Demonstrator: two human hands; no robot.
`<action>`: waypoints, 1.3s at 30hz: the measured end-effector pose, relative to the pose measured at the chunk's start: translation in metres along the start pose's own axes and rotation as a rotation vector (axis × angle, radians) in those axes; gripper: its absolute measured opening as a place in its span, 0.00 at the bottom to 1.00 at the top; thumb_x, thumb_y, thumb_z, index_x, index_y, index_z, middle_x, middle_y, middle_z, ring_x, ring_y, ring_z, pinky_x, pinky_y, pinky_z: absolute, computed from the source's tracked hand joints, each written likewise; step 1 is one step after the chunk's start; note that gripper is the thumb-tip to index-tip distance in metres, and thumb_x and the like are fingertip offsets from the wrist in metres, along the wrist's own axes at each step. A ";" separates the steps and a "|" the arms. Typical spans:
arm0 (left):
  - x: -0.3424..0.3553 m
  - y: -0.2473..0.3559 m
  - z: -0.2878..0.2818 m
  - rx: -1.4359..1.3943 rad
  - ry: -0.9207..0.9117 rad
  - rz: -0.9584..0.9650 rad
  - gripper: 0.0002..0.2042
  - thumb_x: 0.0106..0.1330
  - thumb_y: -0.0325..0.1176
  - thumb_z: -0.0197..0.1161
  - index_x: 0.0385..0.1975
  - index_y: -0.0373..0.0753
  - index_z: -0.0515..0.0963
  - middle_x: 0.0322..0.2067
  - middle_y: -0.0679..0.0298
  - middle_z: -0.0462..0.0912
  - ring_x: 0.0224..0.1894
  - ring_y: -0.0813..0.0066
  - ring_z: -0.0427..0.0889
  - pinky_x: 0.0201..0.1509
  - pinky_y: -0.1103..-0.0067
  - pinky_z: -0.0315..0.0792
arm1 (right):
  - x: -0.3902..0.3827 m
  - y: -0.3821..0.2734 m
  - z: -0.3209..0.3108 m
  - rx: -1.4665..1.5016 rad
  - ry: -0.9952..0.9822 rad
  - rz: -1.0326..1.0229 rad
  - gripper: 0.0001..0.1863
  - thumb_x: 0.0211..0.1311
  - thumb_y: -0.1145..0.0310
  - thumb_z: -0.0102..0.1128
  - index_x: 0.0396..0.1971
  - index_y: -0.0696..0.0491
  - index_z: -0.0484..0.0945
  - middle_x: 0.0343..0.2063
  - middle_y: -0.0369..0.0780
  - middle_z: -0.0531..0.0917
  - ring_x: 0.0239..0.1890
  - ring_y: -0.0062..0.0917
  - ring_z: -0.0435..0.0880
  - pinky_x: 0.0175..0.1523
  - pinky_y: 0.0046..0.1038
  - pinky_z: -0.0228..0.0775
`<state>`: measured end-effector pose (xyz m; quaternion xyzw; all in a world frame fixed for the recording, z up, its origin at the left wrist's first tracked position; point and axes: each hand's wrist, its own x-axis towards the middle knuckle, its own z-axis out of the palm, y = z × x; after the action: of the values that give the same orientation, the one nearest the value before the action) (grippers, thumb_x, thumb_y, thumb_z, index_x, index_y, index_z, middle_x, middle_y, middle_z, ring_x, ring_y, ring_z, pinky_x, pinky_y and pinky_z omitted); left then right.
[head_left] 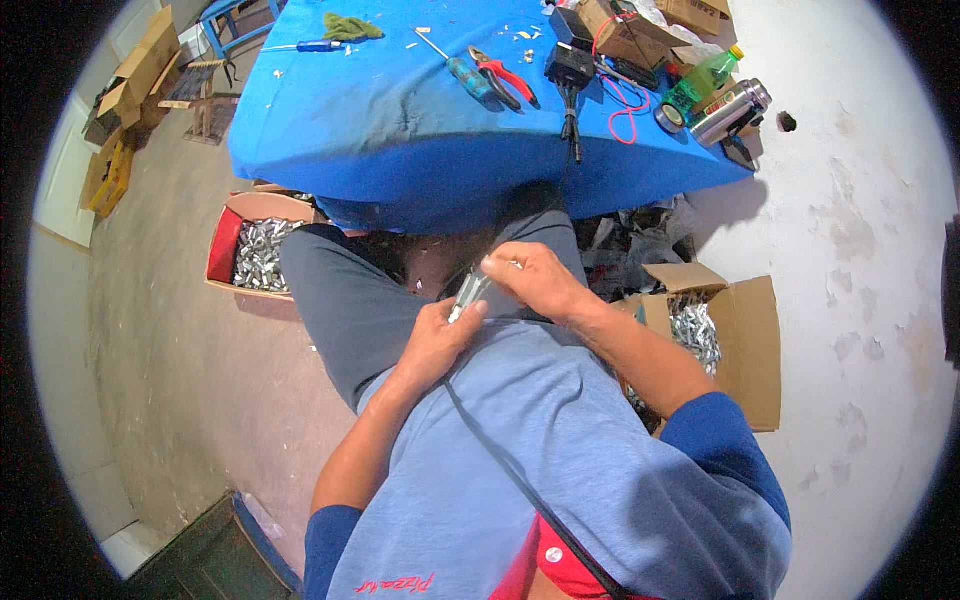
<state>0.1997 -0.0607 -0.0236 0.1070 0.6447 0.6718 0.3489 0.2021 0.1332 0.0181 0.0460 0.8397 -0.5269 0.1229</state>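
Note:
Over my lap, my left hand [440,335] is closed around a pale, silvery-clear narrow piece [472,290]; its exact kind is too small to make out. My right hand [537,277] comes in from the right, thumb and fingers pinched at the upper end of that piece. A bit of white shows at its lower end, by the left thumb. Beside my left knee, a red-lined cardboard box [222,245] holds many small silvery metal parts [262,252]. To my right, an open cardboard box [750,345] holds more silvery parts [694,332].
On the blue-covered table [400,150] lie a screwdriver [468,78], red-handled pliers [508,80], a blue-handled screwdriver [318,46], a green cloth [350,27] and black adapters [569,65]. A green bottle [700,85] and a steel flask [728,112] rest at its right edge, near the wall [860,250].

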 end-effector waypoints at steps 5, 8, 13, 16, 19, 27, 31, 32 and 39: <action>0.005 0.003 0.012 0.163 0.043 0.069 0.19 0.67 0.46 0.58 0.24 0.34 0.74 0.17 0.73 0.69 0.21 0.86 0.63 0.22 0.81 0.58 | -0.014 0.008 0.011 0.411 0.192 0.245 0.19 0.67 0.55 0.54 0.25 0.56 0.76 0.17 0.33 0.73 0.21 0.15 0.71 0.24 0.22 0.65; 0.010 0.011 0.022 0.171 0.084 0.176 0.19 0.67 0.45 0.59 0.24 0.32 0.75 0.16 0.73 0.68 0.20 0.86 0.63 0.21 0.81 0.57 | -0.016 0.015 0.018 0.716 0.303 0.191 0.18 0.68 0.54 0.52 0.27 0.54 0.75 0.19 0.31 0.72 0.19 0.13 0.69 0.22 0.18 0.64; 0.016 0.012 0.030 0.165 0.042 0.139 0.18 0.67 0.43 0.60 0.26 0.31 0.76 0.18 0.74 0.69 0.22 0.86 0.63 0.22 0.81 0.58 | -0.024 0.020 0.007 0.748 0.270 0.154 0.17 0.69 0.56 0.52 0.33 0.56 0.77 0.22 0.33 0.74 0.20 0.14 0.70 0.23 0.18 0.65; 0.011 0.010 0.025 0.190 0.019 0.090 0.19 0.66 0.44 0.60 0.28 0.28 0.77 0.19 0.70 0.72 0.24 0.84 0.67 0.25 0.80 0.63 | -0.026 0.014 -0.013 0.631 0.104 0.120 0.15 0.67 0.58 0.53 0.36 0.56 0.79 0.24 0.34 0.77 0.23 0.14 0.72 0.26 0.18 0.65; 0.009 0.013 0.024 0.225 -0.043 0.068 0.20 0.65 0.45 0.60 0.29 0.28 0.78 0.19 0.69 0.74 0.24 0.84 0.69 0.27 0.80 0.65 | -0.031 0.007 -0.036 0.514 -0.060 0.120 0.14 0.66 0.60 0.54 0.37 0.56 0.81 0.26 0.34 0.79 0.26 0.15 0.74 0.29 0.17 0.66; 0.012 0.012 0.028 0.180 -0.070 0.089 0.19 0.65 0.44 0.61 0.31 0.28 0.78 0.20 0.70 0.74 0.24 0.84 0.69 0.27 0.80 0.65 | -0.019 0.007 -0.039 0.228 -0.063 -0.006 0.16 0.66 0.58 0.55 0.33 0.56 0.82 0.19 0.33 0.77 0.19 0.12 0.70 0.23 0.16 0.61; 0.013 0.018 0.029 0.124 -0.037 0.080 0.18 0.65 0.43 0.61 0.32 0.28 0.78 0.21 0.71 0.74 0.24 0.84 0.68 0.26 0.81 0.64 | -0.016 0.014 -0.016 0.574 0.115 0.081 0.17 0.69 0.56 0.52 0.31 0.54 0.81 0.19 0.33 0.76 0.16 0.08 0.66 0.18 0.14 0.56; 0.013 0.016 0.028 0.123 -0.032 0.069 0.18 0.65 0.42 0.61 0.32 0.28 0.78 0.21 0.71 0.74 0.24 0.85 0.68 0.26 0.81 0.64 | -0.015 0.016 -0.015 0.586 0.111 0.076 0.17 0.69 0.55 0.52 0.32 0.54 0.81 0.20 0.33 0.76 0.17 0.09 0.67 0.19 0.14 0.57; 0.008 0.013 0.023 0.191 -0.094 0.043 0.19 0.64 0.44 0.62 0.33 0.28 0.78 0.21 0.71 0.74 0.24 0.86 0.67 0.26 0.83 0.63 | -0.014 0.019 -0.042 0.117 -0.179 -0.057 0.20 0.68 0.52 0.52 0.36 0.56 0.81 0.22 0.34 0.79 0.24 0.14 0.73 0.29 0.18 0.66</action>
<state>0.2033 -0.0364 -0.0106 0.1848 0.6864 0.6087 0.3525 0.2129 0.1803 0.0224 -0.0181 0.7940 -0.5805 0.1797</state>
